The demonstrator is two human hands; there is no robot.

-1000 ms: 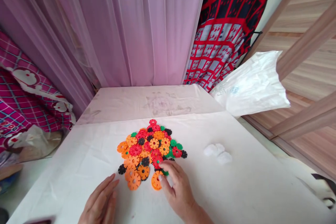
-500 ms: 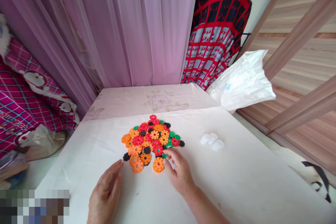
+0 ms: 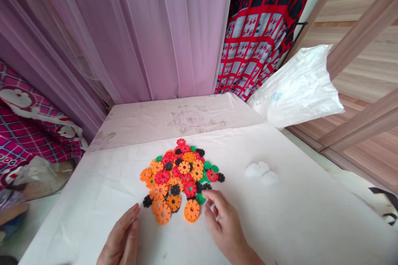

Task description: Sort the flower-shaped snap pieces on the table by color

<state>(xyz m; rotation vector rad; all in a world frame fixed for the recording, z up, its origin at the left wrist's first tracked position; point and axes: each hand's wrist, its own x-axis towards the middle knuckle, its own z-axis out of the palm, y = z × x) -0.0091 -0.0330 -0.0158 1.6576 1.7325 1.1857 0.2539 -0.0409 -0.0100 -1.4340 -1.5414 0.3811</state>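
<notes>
Pile of slotted flat discs (image 3: pixel 175 180), orange, red, black and green, lies loose on the white cloth (image 3: pixel 174 242) ahead of me; clock bearings taken from its centre, 12 pointing away from me.

Right hand (image 3: pixel 228 223), between 4 and 5 o'clock: thumb and index moderately apart, no disc seen between them. Index tip is close to a green disc (image 3: pixel 200 198); contact cannot be confirmed. Left hand (image 3: pixel 120 238), between 7 and 8: fingers narrow, side by side, near a black disc (image 3: pixel 147 201); palm hidden, so I cannot tell whether it holds anything. Stacked orange discs (image 3: pixel 192 211), between 5 and 6, overlap closely.

Handling, my judgement: pinch one rim with thumb and index pads, tilting slightly so the notches do not catch a neighbour. Low, light pressure should limit sliding; my left fingers could brace the pile's edge. Stacked pieces may come up as two, so check thickness by feel.

Containers: white plastic bag (image 3: pixel 301 87), 2 o'clock, contents not visible. Clear bag (image 3: pixel 43 172), 9 o'clock, crumpled; contents cannot be made out. White soft pieces (image 3: pixel 261 172), 3 o'clock, sit uncontained on the cloth.
</notes>
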